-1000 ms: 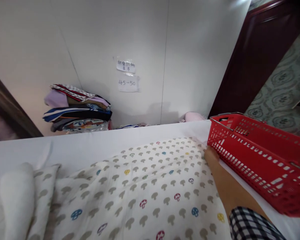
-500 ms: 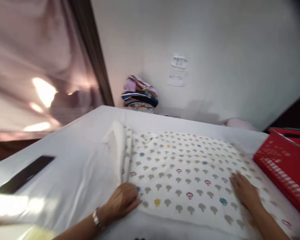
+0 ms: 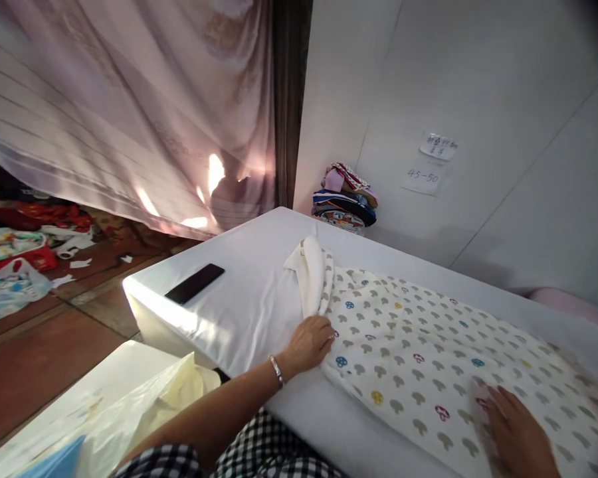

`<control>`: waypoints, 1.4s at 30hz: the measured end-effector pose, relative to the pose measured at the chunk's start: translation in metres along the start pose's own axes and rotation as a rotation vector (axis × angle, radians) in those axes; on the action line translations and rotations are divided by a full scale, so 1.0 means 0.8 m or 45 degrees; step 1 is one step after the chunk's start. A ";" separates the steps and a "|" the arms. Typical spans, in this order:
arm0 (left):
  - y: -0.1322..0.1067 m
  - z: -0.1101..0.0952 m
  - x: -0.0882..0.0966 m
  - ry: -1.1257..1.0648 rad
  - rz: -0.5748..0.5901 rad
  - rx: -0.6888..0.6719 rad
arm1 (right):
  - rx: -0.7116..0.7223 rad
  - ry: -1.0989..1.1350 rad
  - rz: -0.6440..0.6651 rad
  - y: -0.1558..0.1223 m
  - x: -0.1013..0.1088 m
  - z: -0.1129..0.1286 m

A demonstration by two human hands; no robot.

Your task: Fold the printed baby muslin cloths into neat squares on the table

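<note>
A white cloth [image 3: 398,332] printed with grey mushrooms and a few blue, red and yellow ones lies spread on the white-covered table. Its left end is turned up in a plain white roll [image 3: 311,275]. My left hand [image 3: 307,343], with a silver bracelet at the wrist, is closed on the cloth's near left edge, just below that roll. My right hand [image 3: 521,428] rests palm down on the printed side, fingers stretched out and slightly blurred.
On the table's left lies a black phone [image 3: 195,283]. A stack of folded clothes [image 3: 346,199] stands beyond the far edge against the wall. Lower left is a pale surface with a yellowish plastic bag [image 3: 154,398]. Bags and clothing [image 3: 14,252] lie on the tiled floor.
My view has swung left, so the red basket on the right is out of sight and the floor shows. My left hand keeps its place at the cloth's edge; my right stays on the cloth.
</note>
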State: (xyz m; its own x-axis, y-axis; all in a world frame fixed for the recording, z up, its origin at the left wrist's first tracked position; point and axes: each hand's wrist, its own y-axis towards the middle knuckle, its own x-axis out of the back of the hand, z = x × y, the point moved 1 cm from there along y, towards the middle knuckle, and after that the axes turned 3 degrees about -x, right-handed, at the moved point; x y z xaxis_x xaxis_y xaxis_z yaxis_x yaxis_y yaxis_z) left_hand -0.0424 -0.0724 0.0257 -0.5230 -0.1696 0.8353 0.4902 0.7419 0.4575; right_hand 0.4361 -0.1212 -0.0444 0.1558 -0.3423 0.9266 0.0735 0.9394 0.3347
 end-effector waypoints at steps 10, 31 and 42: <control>0.048 0.126 0.003 -0.971 -0.543 1.355 | 0.052 0.997 0.473 0.075 0.004 0.369; 0.042 0.185 -0.005 -2.331 -1.052 1.025 | 0.075 0.888 0.560 0.254 -0.099 0.597; 0.019 0.233 0.082 -2.460 -1.697 1.045 | 0.258 1.002 0.176 0.252 -0.081 0.566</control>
State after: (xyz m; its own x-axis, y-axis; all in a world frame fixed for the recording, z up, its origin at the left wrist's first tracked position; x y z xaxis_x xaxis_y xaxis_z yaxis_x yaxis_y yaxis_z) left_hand -0.1991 0.0487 0.0303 -0.1816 -0.3807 -0.9067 -0.4495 0.8522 -0.2678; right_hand -0.0050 0.0979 0.0410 0.8008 -0.0634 0.5956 -0.1645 0.9329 0.3204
